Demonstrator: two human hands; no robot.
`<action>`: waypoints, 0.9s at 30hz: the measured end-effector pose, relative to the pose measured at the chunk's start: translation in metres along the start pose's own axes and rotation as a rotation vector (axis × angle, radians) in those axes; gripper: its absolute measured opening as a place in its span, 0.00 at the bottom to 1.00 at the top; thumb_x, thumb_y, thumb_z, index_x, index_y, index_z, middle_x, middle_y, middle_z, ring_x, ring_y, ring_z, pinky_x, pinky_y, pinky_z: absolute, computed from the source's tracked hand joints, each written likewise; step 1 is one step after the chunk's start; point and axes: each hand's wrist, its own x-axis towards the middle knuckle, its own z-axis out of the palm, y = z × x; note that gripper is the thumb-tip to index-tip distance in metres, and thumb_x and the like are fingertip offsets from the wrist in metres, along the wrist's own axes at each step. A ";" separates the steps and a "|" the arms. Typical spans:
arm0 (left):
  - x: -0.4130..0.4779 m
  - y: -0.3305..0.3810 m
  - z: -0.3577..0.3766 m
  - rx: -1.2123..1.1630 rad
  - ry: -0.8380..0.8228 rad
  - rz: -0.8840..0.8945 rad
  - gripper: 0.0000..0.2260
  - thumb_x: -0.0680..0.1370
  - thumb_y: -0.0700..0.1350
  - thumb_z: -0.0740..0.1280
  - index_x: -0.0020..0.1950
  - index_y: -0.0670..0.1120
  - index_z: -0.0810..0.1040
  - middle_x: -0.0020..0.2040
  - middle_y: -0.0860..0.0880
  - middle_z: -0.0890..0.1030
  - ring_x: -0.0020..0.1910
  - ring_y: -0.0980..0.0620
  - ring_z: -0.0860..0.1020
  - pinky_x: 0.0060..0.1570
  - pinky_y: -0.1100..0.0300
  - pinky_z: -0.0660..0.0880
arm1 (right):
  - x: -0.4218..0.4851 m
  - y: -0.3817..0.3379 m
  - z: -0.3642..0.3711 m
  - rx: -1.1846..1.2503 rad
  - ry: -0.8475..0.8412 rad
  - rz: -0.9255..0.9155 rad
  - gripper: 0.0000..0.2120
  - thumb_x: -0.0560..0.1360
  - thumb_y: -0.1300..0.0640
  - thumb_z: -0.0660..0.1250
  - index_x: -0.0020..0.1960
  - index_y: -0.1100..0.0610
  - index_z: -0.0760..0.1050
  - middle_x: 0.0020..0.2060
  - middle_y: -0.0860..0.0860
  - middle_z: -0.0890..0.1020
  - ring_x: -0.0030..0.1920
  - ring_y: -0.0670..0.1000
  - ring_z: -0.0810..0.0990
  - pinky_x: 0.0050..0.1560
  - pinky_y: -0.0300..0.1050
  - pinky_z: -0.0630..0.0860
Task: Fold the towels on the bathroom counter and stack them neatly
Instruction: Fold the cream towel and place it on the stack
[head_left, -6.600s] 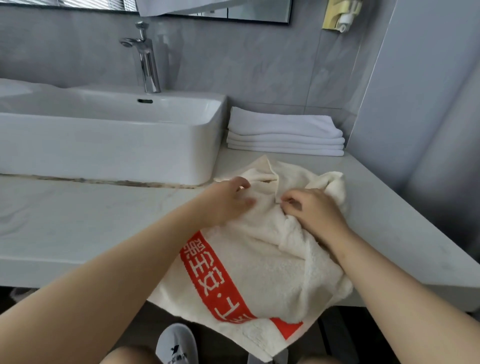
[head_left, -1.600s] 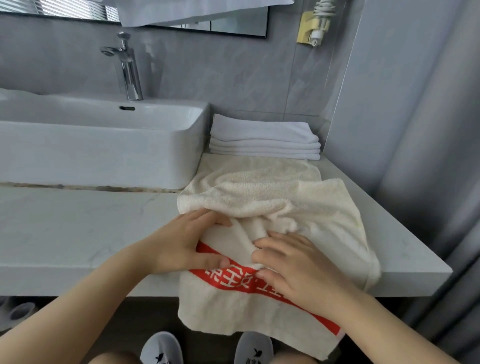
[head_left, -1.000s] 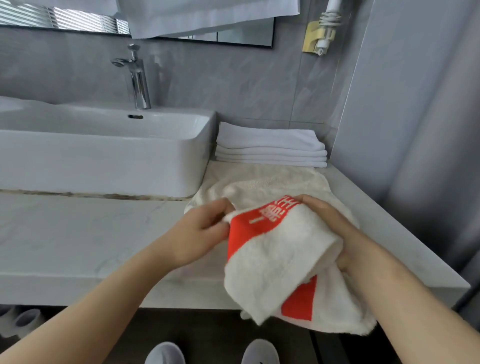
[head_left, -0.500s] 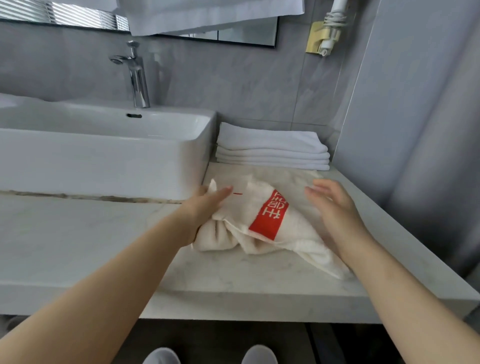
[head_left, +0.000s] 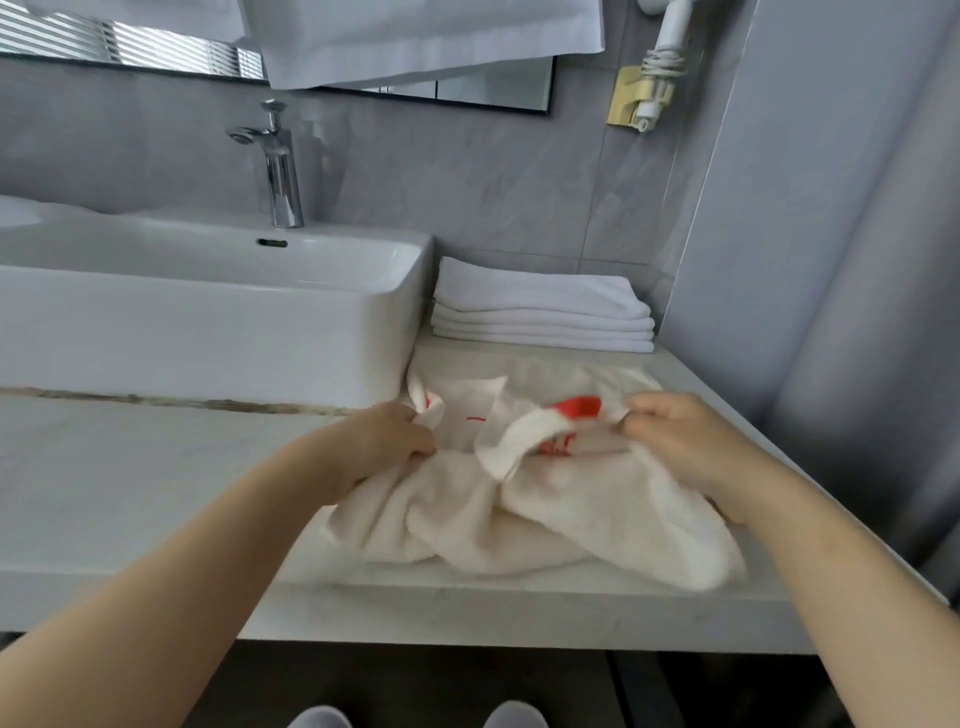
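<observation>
Right now we have both hands on the cream towel (head_left: 545, 499), which lies bunched and rumpled on the pale marble bench (head_left: 130, 467), just right of the white basin (head_left: 208, 322). Our left hand (head_left: 374, 447) has its fingers curled round a gathered edge at the towel's left side — a closed grip on the cloth, close to the basin's front corner. Our right hand (head_left: 670, 436) pinches another edge at the right, near a red printed band (head_left: 576, 408) that shows through the folds. Between the two hands the cloth twists into a loose roll; its lower part spreads toward the bench's front edge — one lobe reaches almost to the rim on the right.

Behind it, against the grey tiled wall, sits a stack of folded white towels (head_left: 540, 312), touching the basin's side or just beside it. A chrome tap (head_left: 278, 166) stands behind the basin.
</observation>
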 end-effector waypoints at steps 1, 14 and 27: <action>-0.002 0.000 -0.005 -0.024 -0.026 -0.007 0.07 0.73 0.40 0.65 0.49 0.41 0.79 0.42 0.41 0.82 0.37 0.44 0.80 0.44 0.52 0.77 | 0.005 0.001 -0.005 0.084 0.099 0.021 0.09 0.74 0.57 0.65 0.42 0.64 0.76 0.31 0.59 0.71 0.36 0.49 0.72 0.38 0.42 0.65; 0.026 -0.001 -0.004 0.212 0.114 -0.021 0.04 0.72 0.40 0.63 0.43 0.41 0.75 0.36 0.43 0.74 0.29 0.48 0.70 0.27 0.66 0.64 | 0.016 0.038 -0.002 -0.200 0.135 0.228 0.13 0.66 0.52 0.74 0.43 0.44 0.71 0.40 0.41 0.78 0.39 0.41 0.76 0.31 0.36 0.68; 0.071 0.028 0.001 -0.076 0.111 -0.048 0.10 0.71 0.45 0.73 0.42 0.39 0.77 0.40 0.43 0.80 0.36 0.44 0.79 0.39 0.56 0.77 | 0.057 0.034 -0.003 -0.064 -0.001 0.218 0.07 0.69 0.55 0.73 0.44 0.58 0.79 0.39 0.52 0.83 0.36 0.49 0.81 0.36 0.40 0.76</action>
